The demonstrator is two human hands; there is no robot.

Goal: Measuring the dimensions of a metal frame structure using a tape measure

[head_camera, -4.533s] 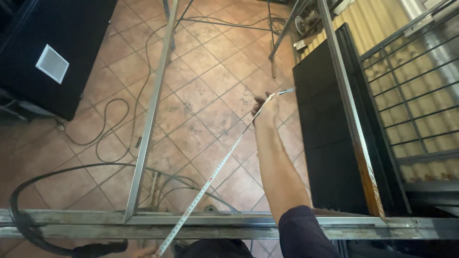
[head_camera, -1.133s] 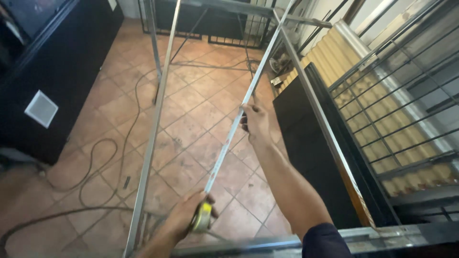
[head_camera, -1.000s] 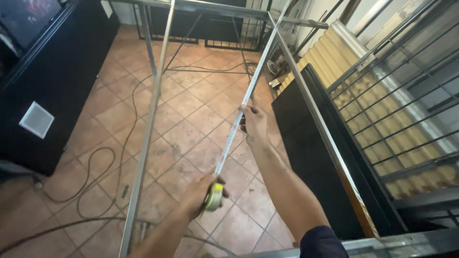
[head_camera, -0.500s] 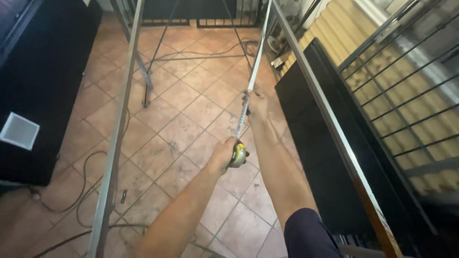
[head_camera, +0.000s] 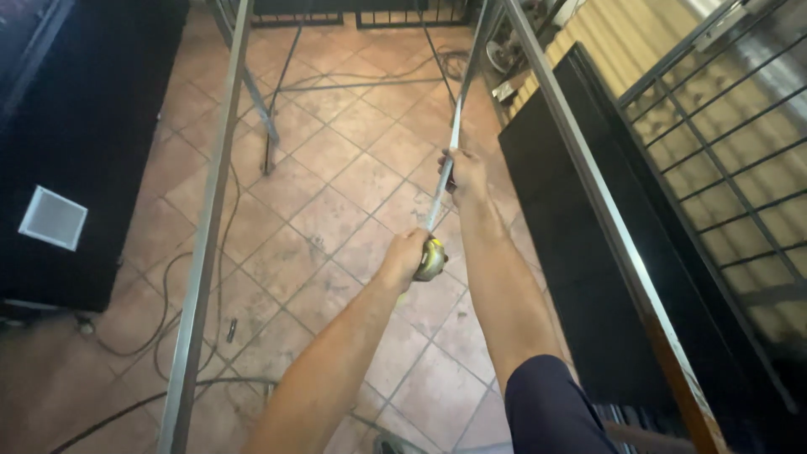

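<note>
Here, everything is placed against the right steel rail (head_camera: 588, 181), the long bar that crosses the picture from top centre to bottom right.

Left hand (head_camera: 405, 259): seen left of the rail and below its middle; it is closed around the tape measure case (head_camera: 432, 260).

Tape measure case: a small yellow and dark body, held in the left fist, well apart from the rail on its left side.

Right hand (head_camera: 465, 174): seen just left of the rail, farther up than the left hand; the tape blade (head_camera: 445, 168) is pinched between its fingers.

Tape blade: drawn out of the case and run upward through the right hand, then on beside the rail toward its far end.

Left steel rail (head_camera: 210, 227): laid roughly parallel to the right rail, well apart from it across the tiled floor (head_camera: 336, 193).

Cables (head_camera: 181, 286): looped on the tiles around the left rail, far from the right one.

Black panel (head_camera: 580, 252): stood directly under and behind the right rail.

Barred grille (head_camera: 731, 151): set beyond the rail, on its right.
</note>
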